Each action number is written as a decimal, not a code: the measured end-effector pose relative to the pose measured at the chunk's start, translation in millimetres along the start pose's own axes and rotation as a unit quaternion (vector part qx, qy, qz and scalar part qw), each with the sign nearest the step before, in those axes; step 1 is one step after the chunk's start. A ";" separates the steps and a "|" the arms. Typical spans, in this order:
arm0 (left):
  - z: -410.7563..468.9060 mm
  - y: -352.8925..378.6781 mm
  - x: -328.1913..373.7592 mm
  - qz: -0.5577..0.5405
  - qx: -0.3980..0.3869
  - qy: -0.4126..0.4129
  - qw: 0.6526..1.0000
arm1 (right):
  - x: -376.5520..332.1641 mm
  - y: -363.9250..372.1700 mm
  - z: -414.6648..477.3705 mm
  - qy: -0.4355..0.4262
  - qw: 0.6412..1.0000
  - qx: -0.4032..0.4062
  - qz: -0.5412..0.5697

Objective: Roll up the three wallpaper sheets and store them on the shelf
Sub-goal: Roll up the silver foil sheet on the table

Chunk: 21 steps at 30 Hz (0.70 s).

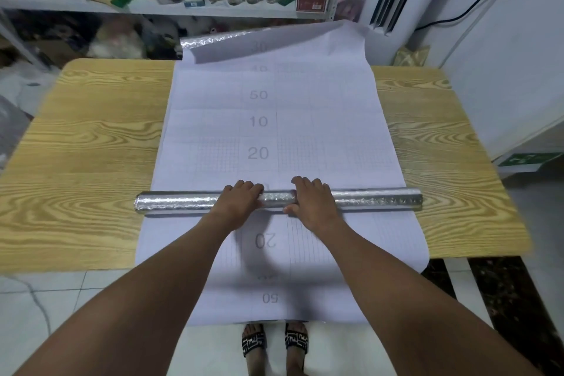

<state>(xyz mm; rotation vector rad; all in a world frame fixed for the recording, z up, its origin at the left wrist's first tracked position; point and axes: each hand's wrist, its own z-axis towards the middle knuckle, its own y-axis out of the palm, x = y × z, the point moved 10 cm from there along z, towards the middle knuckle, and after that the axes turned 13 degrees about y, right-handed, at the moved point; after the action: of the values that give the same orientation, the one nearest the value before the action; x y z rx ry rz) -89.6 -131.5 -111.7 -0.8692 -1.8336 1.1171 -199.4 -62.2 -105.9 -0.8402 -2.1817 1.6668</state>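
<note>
Head view: a silver embossed wallpaper roll (183, 203) lies crosswise on the wood-grain desk (91, 131), resting on the white gridded back of a flat wallpaper sheet (274, 119). The left grip (241, 203), a bare hand, has its fingers curled over the top of the roll near its middle. The right grip (311, 203) sits just beside it, fingers over the far side and thumb against the near side, so both hold the roll.

Beyond the roll the sheet runs flat to the far edge, where its curled end (219, 40) shows the silver face. On the near side of the roll, more gridded paper hangs over the desk's front edge; whether it is the same sheet I cannot tell. The cluttered shelf (152, 7) stands behind the desk.

This looks like the rolling step, about halfway along this sheet. The next move calls for pushing the roll away with even pressure from both sides, so that the layers wind tight and the ends stay flush.
</note>
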 end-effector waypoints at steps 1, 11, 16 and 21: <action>-0.5 1.8 -0.3 -0.012 -0.001 -0.001 1.000 | 0.0 0.1 -1.0 -0.003 1.000 0.004 -0.004; -4.7 -2.5 2.0 -0.005 0.001 -0.022 1.000 | -6.5 -2.4 -5.3 -0.037 0.994 0.038 -0.097; -5.4 -5.8 2.6 0.037 0.006 -0.006 0.999 | -4.9 -0.6 -2.0 -0.028 0.998 0.023 -0.041; -7.1 -6.2 -0.3 0.018 0.014 -0.005 1.000 | -6.0 -3.0 -3.1 -0.030 0.998 0.034 -0.053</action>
<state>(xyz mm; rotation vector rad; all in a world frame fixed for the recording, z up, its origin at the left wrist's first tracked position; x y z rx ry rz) -84.1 -131.5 -104.0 -0.8860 -1.8127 1.1676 -193.8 -63.8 -101.4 -0.6541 -2.1543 1.7251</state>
